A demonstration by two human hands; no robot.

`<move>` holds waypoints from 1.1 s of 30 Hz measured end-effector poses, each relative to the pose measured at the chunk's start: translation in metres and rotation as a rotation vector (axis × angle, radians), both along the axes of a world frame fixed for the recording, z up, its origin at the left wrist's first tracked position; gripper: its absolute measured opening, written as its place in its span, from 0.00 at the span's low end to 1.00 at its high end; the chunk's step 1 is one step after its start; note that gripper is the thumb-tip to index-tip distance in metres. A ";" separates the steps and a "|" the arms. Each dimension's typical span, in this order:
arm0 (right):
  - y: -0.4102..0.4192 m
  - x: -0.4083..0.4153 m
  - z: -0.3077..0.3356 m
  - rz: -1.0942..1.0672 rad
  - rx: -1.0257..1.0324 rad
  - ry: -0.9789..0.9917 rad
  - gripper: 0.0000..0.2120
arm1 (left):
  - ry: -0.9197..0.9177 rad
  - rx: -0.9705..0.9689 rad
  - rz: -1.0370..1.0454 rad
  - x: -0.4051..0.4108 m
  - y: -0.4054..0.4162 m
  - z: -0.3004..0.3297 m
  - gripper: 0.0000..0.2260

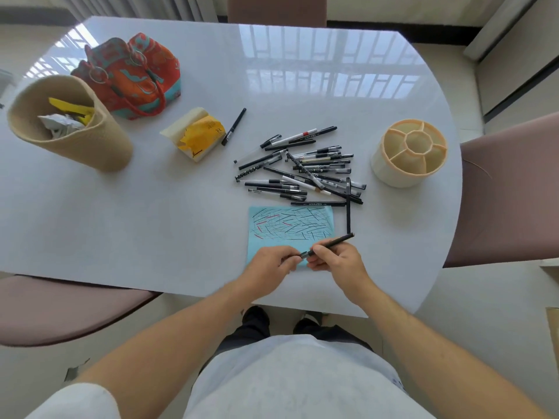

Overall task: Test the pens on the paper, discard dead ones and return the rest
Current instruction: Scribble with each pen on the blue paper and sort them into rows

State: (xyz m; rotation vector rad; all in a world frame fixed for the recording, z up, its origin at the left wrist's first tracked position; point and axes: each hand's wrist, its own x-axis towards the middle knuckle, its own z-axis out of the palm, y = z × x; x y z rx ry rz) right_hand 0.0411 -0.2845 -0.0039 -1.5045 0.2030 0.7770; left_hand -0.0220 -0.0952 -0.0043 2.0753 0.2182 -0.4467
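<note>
The right hand (335, 257) holds a slim black pen (331, 244) by its barrel, and the left hand (269, 263) pinches the pen's grey tip end; both are closed on it, above the near edge of the paper (263, 237). The paper is a light blue sheet, covered with short black and red strokes. It lies flat on the glossy white table (181, 207). Behind it is a loose pile of pens (302, 170). A round cream holder (410, 152) with compartments stands at right, a beige cylindrical bin (99, 140) at left.

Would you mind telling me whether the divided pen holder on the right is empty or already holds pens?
Empty. The pen holder stands upright with all its visible compartments bare; the pens lie heaped on the table beside it.
</note>
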 end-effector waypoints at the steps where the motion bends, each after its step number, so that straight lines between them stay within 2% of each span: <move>1: 0.003 -0.003 0.000 -0.012 0.002 0.008 0.05 | -0.008 0.019 0.002 -0.002 0.003 0.001 0.06; 7: 0.031 -0.017 0.001 -0.203 -0.035 0.038 0.06 | -0.227 0.278 -0.043 -0.006 0.016 -0.002 0.07; 10: 0.038 -0.020 0.000 -0.276 -0.078 0.072 0.07 | -0.290 0.339 -0.053 -0.008 0.020 -0.005 0.09; 15: 0.045 -0.020 -0.006 -0.329 -0.175 0.119 0.08 | -0.273 0.290 -0.091 0.000 0.018 -0.010 0.09; 20: 0.003 0.022 -0.002 -0.594 -0.299 0.054 0.10 | -0.186 0.314 -0.054 -0.019 0.042 -0.026 0.09; 23: -0.008 0.028 0.004 -0.467 -0.241 -0.021 0.05 | -0.269 0.252 -0.013 -0.030 0.049 -0.028 0.07; 26: 0.024 0.005 -0.003 -0.264 -0.177 -0.077 0.06 | -0.372 0.233 0.013 -0.031 0.045 -0.025 0.05; 29: 0.053 -0.016 -0.015 -0.164 -0.147 -0.170 0.10 | -0.445 0.323 -0.014 -0.034 0.056 -0.027 0.04; 33: 0.060 -0.030 -0.024 -0.101 -0.225 -0.319 0.11 | -0.449 0.417 -0.096 -0.043 0.074 -0.032 0.05</move>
